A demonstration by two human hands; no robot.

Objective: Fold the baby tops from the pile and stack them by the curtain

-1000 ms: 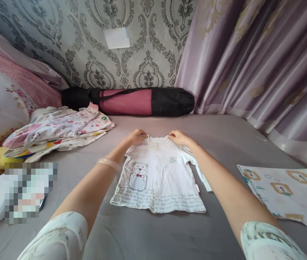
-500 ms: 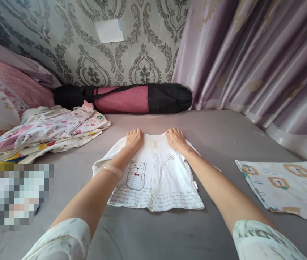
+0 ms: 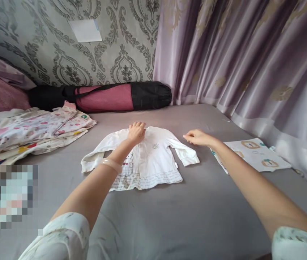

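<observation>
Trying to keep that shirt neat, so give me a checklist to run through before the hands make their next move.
1. Shirt spread on the bed: ok.
2. Sleeves out to both sides: ok.
3. Left hand on the shirt's upper part: ok; whether it pinches the fabric: cannot tell.
4. Right hand on the shirt: not ok, it is off it, near a sleeve.
5. Bear print fully in view: not ok, the left forearm covers part.
6. Printed cloth apart from the shirt: ok.

The white, bear-print shirt (image 3: 154,162) lies spread face-up, its sleeves angled outward.
</observation>
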